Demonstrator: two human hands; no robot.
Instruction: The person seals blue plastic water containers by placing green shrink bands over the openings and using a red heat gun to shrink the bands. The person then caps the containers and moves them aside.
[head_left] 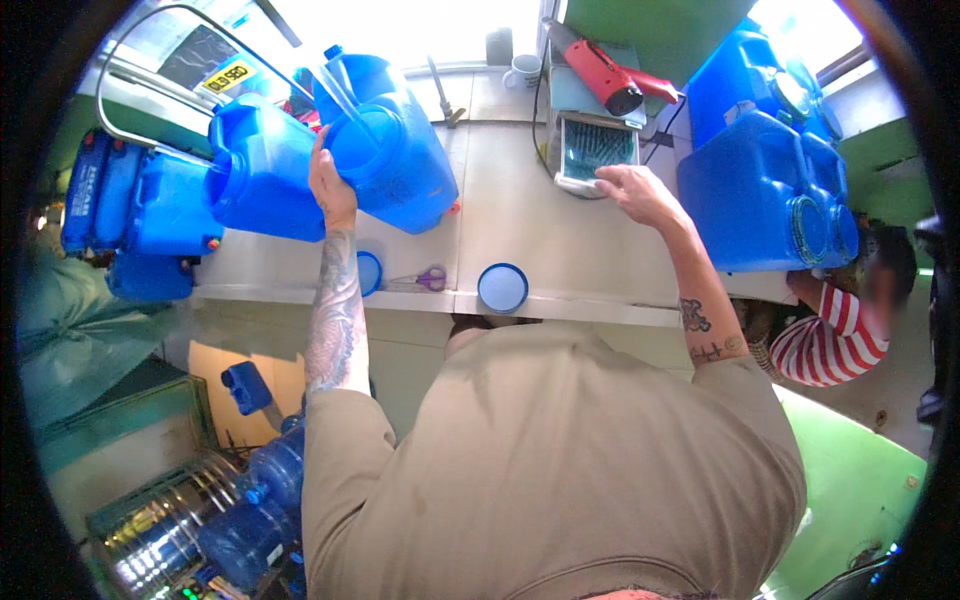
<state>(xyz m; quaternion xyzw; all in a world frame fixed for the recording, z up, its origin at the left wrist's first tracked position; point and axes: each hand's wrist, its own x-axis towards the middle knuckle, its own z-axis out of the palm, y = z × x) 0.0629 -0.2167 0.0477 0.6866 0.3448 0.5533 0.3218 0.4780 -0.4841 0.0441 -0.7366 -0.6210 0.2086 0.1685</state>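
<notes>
My left hand (335, 188) is raised against the near left side of a blue water jug (418, 165), its fingers stretched upward along it. The jug's wide mouth is uncapped, and a clear tube (340, 95) slants down into it. My right hand (640, 195) hovers at the front edge of a small pulled-out drawer (585, 185), fingers loosely bent and apart; nothing shows in them. Dark, fine-lined contents lie on teal inside the drawer. Two round blue caps, one (502, 288) in the middle and one (368, 273) by my left forearm, lie near the counter's front edge.
Purple-handled scissors (430, 278) lie between the caps. A red heat gun (608, 75) rests above the drawer, near a white mug (522, 72). Blue jugs stand left (265, 165) and right (745, 185) on the counter (580, 255). A person in a striped shirt (832, 340) is at right.
</notes>
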